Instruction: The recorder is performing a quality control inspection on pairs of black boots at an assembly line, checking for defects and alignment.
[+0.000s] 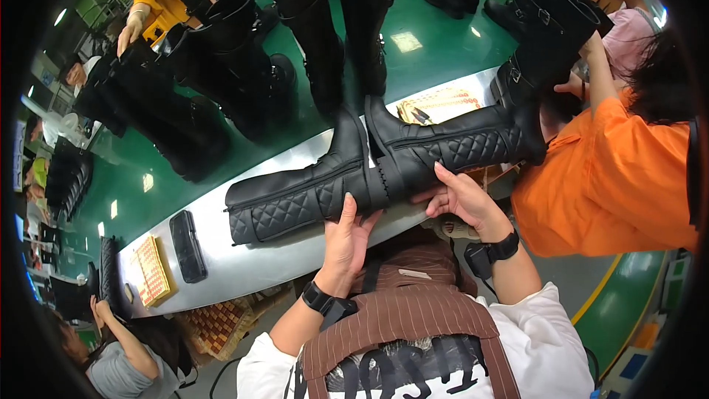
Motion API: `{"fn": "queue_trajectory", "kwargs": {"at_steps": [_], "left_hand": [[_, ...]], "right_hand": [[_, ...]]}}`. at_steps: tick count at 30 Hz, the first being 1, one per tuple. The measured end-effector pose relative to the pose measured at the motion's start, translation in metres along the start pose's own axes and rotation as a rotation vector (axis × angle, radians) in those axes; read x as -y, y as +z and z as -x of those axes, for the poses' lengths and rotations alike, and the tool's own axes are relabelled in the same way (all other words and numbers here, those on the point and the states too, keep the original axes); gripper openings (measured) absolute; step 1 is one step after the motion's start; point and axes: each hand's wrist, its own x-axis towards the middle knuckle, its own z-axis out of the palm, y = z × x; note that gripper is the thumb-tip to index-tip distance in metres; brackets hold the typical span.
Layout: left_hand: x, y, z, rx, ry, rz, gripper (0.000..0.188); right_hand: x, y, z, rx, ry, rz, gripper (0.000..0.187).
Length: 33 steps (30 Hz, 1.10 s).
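Observation:
Two tall black boots lie on their sides, sole to sole, along the metal edge strip of the table. The left boot (295,199) points its shaft to the left, the right boot (458,140) to the right; both show quilted panels and a long zip. My left hand (347,240) grips the near edge of the left boot, thumb on its side and fingers partly hidden below it. My right hand (465,198) holds the near edge of the right boot, thumb up against the quilting, fingers curled at its underside.
Several black boots (317,37) stand upright on the green table (413,0). A black flat item (188,246) and a yellow printed stack (151,273) lie to the left; printed sheets (450,106) lie behind the boots. A co-worker in orange (605,177) handles a buckled boot at right.

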Motion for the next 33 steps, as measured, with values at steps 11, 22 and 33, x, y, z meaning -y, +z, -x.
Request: {"fn": "queue_trajectory", "kwargs": {"at_steps": [11,22,33], "left_hand": [[0.003,-0.004,0.000,0.004,0.026,-0.016,0.043],[0.004,-0.010,-0.002,0.024,0.021,0.008,0.040],[0.004,-0.009,-0.001,-0.006,0.028,-0.045,0.038]], "right_hand": [[0.009,0.062,0.009,-0.570,-1.048,1.409,0.035],[0.014,0.086,-0.008,-0.340,-1.106,1.631,0.051],[0.020,0.078,-0.002,-0.605,-1.030,1.627,0.047]]}}
